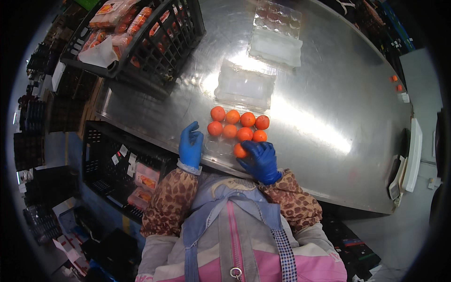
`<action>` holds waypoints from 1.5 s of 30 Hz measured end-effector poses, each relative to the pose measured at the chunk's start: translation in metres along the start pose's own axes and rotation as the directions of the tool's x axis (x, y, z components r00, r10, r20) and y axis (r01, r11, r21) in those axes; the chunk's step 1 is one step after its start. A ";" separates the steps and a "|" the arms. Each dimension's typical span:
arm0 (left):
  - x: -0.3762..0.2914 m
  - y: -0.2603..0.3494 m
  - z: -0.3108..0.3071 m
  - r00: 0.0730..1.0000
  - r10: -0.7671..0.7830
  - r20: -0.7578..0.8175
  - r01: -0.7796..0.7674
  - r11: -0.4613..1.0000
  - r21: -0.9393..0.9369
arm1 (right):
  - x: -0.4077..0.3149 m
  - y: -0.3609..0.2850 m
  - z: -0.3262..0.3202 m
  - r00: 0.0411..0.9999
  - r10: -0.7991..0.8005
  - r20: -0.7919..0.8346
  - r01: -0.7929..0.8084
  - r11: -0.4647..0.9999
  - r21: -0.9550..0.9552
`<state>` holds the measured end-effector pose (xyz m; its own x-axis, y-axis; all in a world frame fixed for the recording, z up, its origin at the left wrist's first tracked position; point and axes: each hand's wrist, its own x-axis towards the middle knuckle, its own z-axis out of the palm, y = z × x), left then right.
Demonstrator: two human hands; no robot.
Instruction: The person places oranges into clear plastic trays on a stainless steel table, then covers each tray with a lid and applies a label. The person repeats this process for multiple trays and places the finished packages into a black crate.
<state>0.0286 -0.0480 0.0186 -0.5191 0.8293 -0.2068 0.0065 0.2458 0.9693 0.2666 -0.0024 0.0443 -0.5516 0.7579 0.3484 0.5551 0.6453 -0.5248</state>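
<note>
A clear plastic clamshell tray (pixel 220 145) lies at the near edge of the steel table, its lid (pixel 244 86) folded back on the far side. Two rows of orange-red round fruits, apparently tomatoes or persimmons (pixel 230 130), sit in its cups. My right hand (pixel 260 158), in a dark blue glove, holds another such fruit (pixel 240 151) over the tray's nearest row. Left of the tray, my left hand (pixel 191 145), in a lighter blue glove, has its fingers loosely bent with nothing between them.
Another clamshell (pixel 277 17) rests open farther back on the steel table (pixel 317 98). A black crate (pixel 155 46) of packed fruit stands at the back left. Below the table's left edge, a second black crate (pixel 98 176) holds packs. Two small orange fruits (pixel 396 83) lie far right.
</note>
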 end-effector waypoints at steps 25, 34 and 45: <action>0.052 -0.024 -0.008 0.874 -0.270 0.403 0.233 0.962 0.139 | 0.014 0.050 -0.027 0.881 0.436 -0.186 -0.418 0.899 0.126; 0.020 -0.010 0.068 0.832 -0.230 0.505 0.226 0.972 0.069 | -0.114 0.134 -0.130 0.490 0.712 -0.502 -0.767 0.626 0.140; -0.059 -0.020 0.194 0.964 -0.204 0.172 0.159 0.957 0.242 | -0.213 0.354 -0.343 0.495 0.633 -0.596 -0.655 0.722 0.223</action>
<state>0.2247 -0.0047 -0.0148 -0.3543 0.8356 -0.4199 0.1305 0.4888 0.8626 0.7942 0.0982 0.0509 0.4494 0.8405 0.3027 0.6234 -0.0524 -0.7801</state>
